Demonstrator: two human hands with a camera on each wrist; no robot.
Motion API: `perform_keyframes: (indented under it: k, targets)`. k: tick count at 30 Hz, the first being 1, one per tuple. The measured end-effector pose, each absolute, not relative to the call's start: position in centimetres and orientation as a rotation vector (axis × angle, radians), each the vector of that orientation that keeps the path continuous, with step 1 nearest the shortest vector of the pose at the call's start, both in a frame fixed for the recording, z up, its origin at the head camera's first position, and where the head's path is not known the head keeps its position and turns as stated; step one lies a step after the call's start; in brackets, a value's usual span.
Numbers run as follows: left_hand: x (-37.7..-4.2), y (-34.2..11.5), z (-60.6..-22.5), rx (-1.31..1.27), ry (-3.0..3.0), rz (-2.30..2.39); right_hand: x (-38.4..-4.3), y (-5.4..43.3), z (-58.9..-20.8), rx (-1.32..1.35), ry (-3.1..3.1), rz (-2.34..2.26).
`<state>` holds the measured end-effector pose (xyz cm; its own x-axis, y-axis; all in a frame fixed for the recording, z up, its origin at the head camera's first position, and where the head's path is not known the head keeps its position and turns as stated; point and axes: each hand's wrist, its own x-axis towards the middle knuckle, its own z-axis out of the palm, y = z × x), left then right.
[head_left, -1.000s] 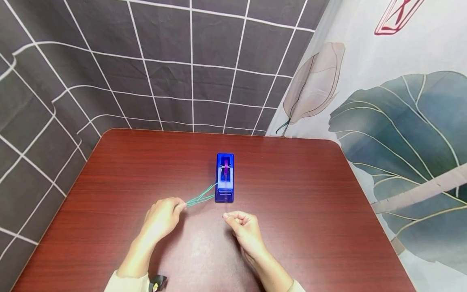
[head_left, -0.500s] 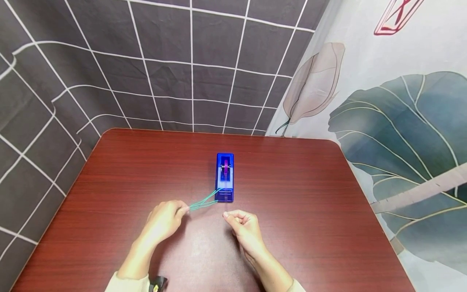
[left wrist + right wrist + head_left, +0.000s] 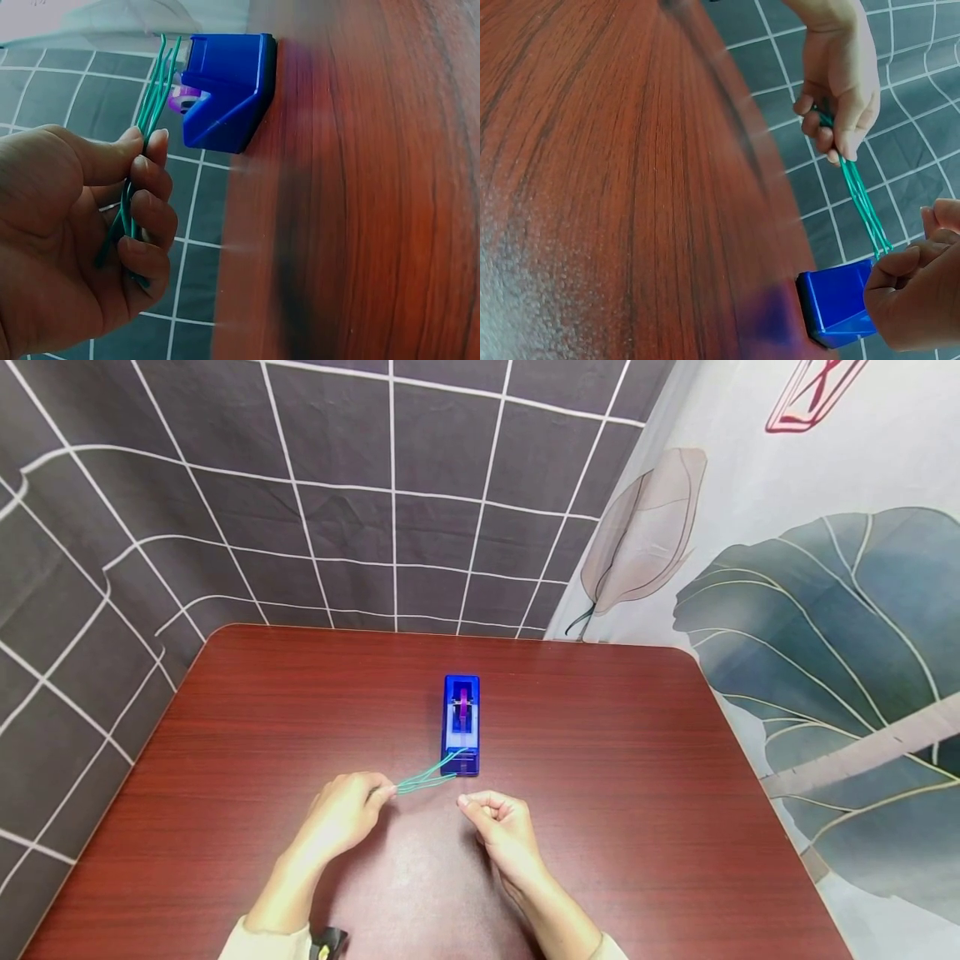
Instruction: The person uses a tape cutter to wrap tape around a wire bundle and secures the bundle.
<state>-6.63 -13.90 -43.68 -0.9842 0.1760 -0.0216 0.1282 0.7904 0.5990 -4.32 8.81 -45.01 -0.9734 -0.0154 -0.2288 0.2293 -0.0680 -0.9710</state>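
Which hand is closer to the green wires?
Left. The left hand is holding the green wires; the right hand isn't, and in the head view sits just below their loose ends.

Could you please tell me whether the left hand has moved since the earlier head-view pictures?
Yes: against the blue tape dispenser, the left hand has shifted slightly to the right, and its green strands now overlap the dispenser's front.
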Motion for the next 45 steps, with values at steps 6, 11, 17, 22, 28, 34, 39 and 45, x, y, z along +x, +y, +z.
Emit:
perform_keyframes:
  k: [6, 11, 17, 22, 28, 34, 39, 45]
  targets:
    - [-6.7, -13.5, -43.5, 0.298, 2.895, 0.994, -4.4, 8.8, -44.8, 0.264, 2.016, -2.156]
    - [-6.8, -13.2, -43.7, 0.312, 2.896, 1.000, -4.3, 8.8, -44.9, 0.257, 2.021, -2.154]
    - [-7.1, -12.7, -43.8, 0.343, 2.893, 1.025, -4.4, 8.8, -45.0, 0.249, 2.029, -2.152]
    - [-7.3, -12.1, -43.8, 0.346, 2.882, 1.041, -4.3, 8.8, -44.8, 0.245, 2.007, -2.158]
    - [-7.4, -11.5, -43.9, 0.353, 2.870, 1.053, -4.4, 8.8, -44.8, 0.244, 1.998, -2.165]
    - [-7.5, -11.2, -44.1, 0.371, 2.869, 1.078, -4.4, 8.8, -44.8, 0.243, 1.975, -2.185]
    - [-7.7, -11.0, -44.0, 0.396, 2.865, 1.110, -4.3, 8.8, -44.9, 0.229, 1.948, -2.215]
    - [-7.8, -10.6, -43.9, 0.441, 2.867, 1.139, -4.3, 8.8, -44.8, 0.220, 1.938, -2.232]
